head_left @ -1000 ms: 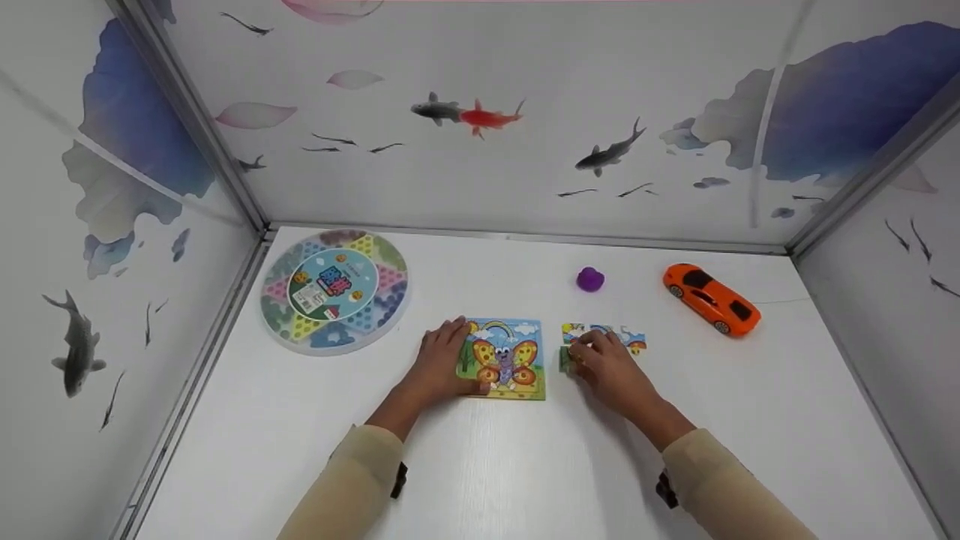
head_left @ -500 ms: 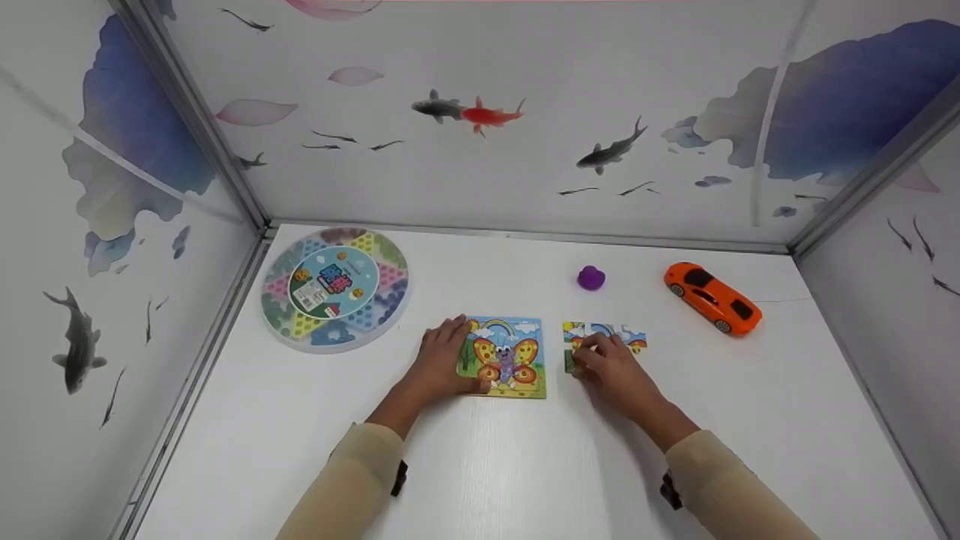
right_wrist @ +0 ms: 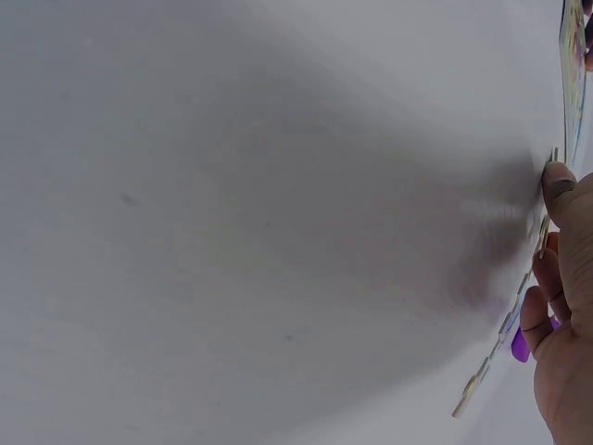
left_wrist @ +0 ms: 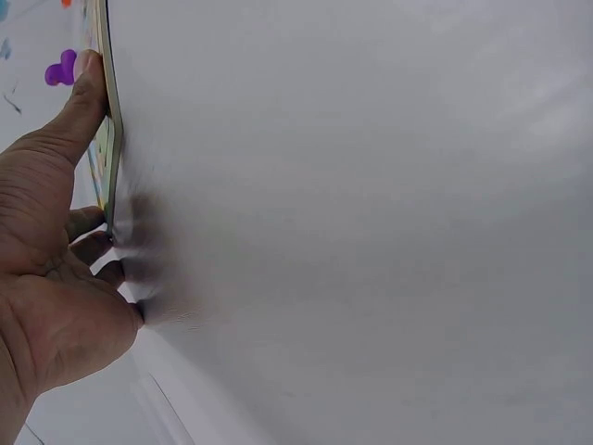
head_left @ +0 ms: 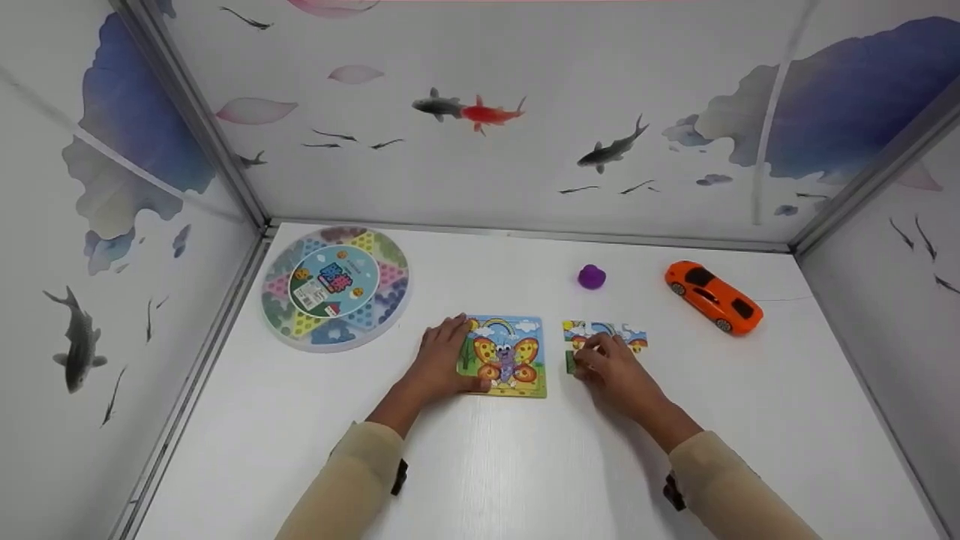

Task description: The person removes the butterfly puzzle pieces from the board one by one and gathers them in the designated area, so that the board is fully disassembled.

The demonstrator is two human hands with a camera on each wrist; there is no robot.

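In the head view my left hand [head_left: 439,361] rests at the left side of a square butterfly jigsaw puzzle board [head_left: 529,330]. Its fingers lie along the board's left edge, and the thumb rests over the front edge; the left wrist view shows the thumb [left_wrist: 82,102] against that edge. To the right, my right hand [head_left: 611,369] pinches a small green puzzle piece [head_left: 571,363] flat near the table, partly hidden by the fingers. Just beyond it lies a row of joined puzzle pieces [head_left: 637,339] with sky and rainbow parts.
A purple toy [head_left: 592,277] sits behind the puzzle pieces. An orange toy car [head_left: 712,298] stands at the back right. A round Chinese checkers game [head_left: 335,290] lies at the back left. Printed panels wall in the white table [head_left: 480,480] at the back and sides.
The right hand has shifted slightly to the right together with the green piece. The left hand and the board stay in place.
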